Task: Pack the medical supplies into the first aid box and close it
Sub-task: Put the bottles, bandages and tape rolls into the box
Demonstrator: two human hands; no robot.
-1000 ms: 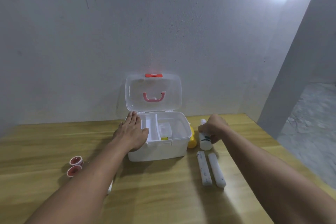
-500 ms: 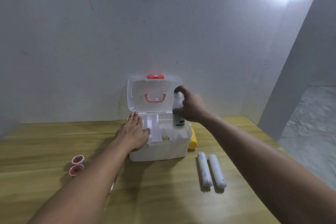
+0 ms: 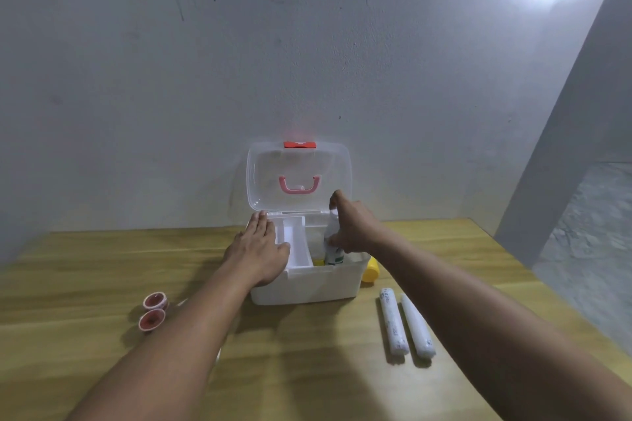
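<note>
Wooden table [image 3: 307, 369], pale yellow-brown planks, set against a grey wall.

At the centre, toward twelve o'clock: open white first aid box [image 3: 307, 287], lid upright. Touching or just beside its right end, at about two o'clock: a yellow container [image 3: 371, 270], half hidden. At four o'clock: two white rolls [image 3: 393, 325] [image 3: 418, 328] lying side by side, ends pointing toward and away from the box. At nine o'clock: two small round red-topped pots [image 3: 155, 301] [image 3: 152, 319], touching, well apart from the box.
</note>
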